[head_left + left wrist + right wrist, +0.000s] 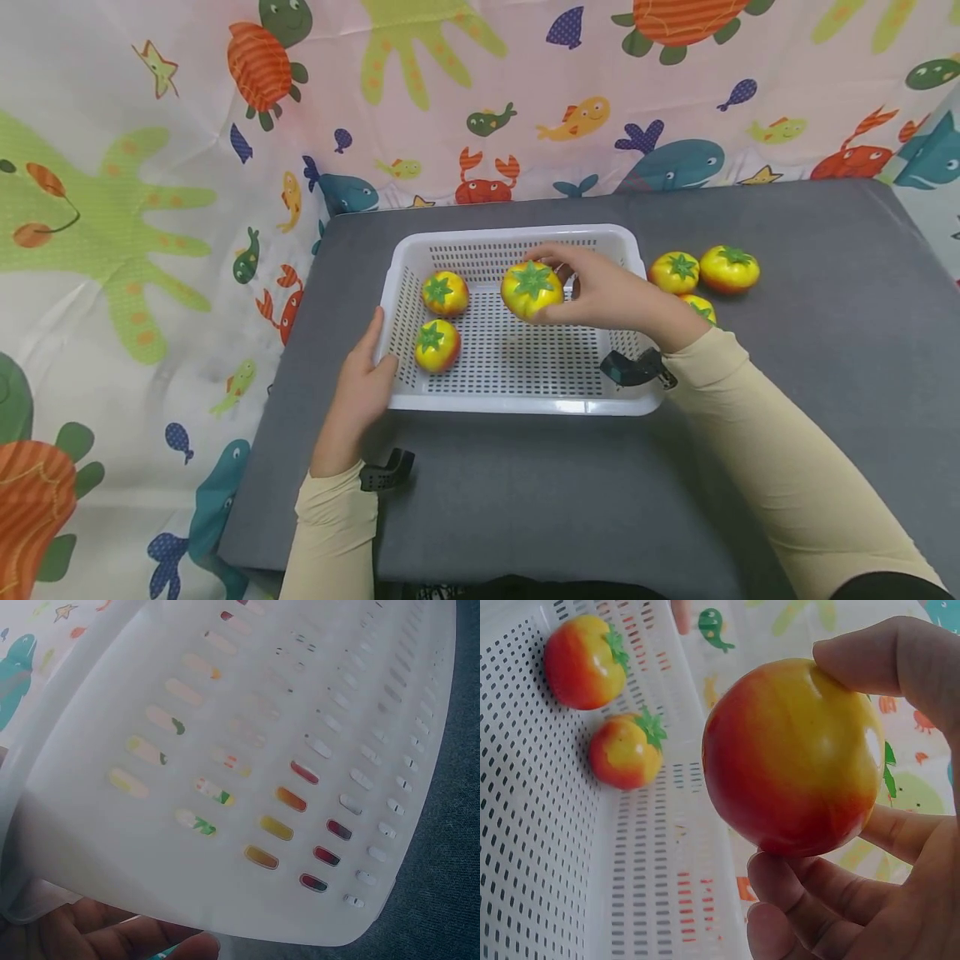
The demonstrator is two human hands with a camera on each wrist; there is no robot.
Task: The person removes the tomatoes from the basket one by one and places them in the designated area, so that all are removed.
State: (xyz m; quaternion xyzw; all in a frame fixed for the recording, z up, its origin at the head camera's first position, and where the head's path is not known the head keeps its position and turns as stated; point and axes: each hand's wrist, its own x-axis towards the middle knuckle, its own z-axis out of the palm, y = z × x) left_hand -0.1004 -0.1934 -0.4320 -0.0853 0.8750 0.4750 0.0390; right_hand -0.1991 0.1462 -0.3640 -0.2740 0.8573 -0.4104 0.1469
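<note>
- Right hand [603, 292]: thumb and fingers pinching yellow-red fruit [531, 292] above white basket [525, 405].
- Left hand [362, 390]: fingers gripping basket's left end.
- Two similar fruits [438, 347] inside, left.

The place looked like a makeshift tabletop recording corner; whether it stood in a home, studio or lab could not be told. A curtain [442, 137] printed with turtles, whales and crabs hung behind and to the left of a plain grey table [510, 492], and black devices [387, 470] were strapped to both wrists.
</note>
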